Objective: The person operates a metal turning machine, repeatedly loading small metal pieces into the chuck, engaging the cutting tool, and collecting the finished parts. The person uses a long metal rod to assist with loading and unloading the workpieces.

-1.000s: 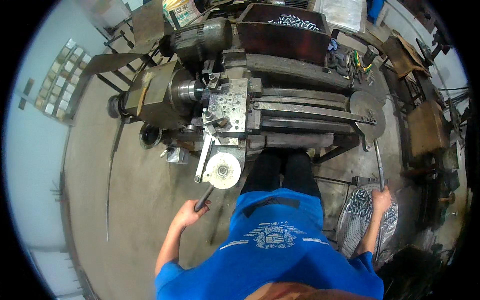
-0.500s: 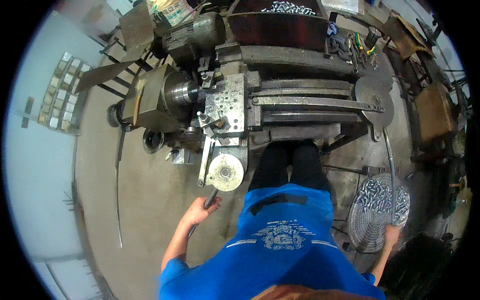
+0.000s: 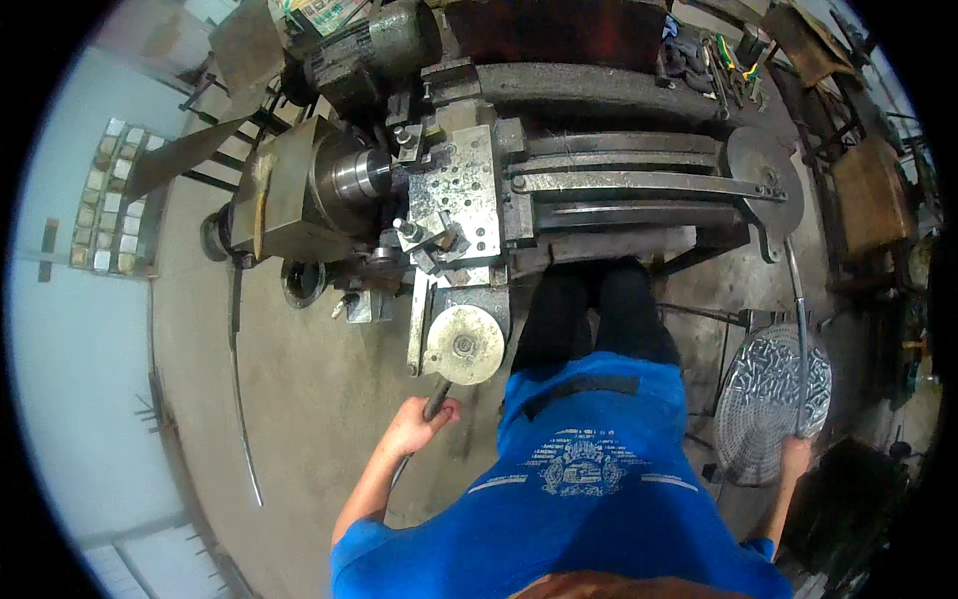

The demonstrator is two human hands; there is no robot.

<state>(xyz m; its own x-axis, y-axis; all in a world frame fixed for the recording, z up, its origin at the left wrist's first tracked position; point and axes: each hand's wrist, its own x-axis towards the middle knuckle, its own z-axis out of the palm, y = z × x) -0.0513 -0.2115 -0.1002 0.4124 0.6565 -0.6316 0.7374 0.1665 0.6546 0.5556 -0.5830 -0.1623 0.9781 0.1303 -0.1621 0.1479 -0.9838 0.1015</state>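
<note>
My left hand (image 3: 423,425) is wrapped round a dark lever handle (image 3: 436,397), which runs down from a pale round disc (image 3: 465,344) at the carriage's front. At the far right, my right hand (image 3: 795,456) grips a long metal lever (image 3: 800,329) that hangs from a grey disc plate (image 3: 763,182). A flat link bar (image 3: 639,184) joins that plate to the carriage (image 3: 454,190) of a lathe-like machine. Clamped tool holders (image 3: 409,232) sit on the carriage. Just left of it is a shiny round chuck (image 3: 361,177) on the headstock (image 3: 284,195).
A perforated round tray (image 3: 743,444) holding many small metal pieces stands beneath the right lever. Behind the bed are a dark red bin (image 3: 559,30), a motor (image 3: 374,55) and hand tools (image 3: 728,75). A thin rod (image 3: 242,429) is at left.
The whole view has shifted, with the machine sitting slightly higher and its right side farther right. Both hands keep their grip on the levers. Any carriage movement is too slight to tell.
</note>
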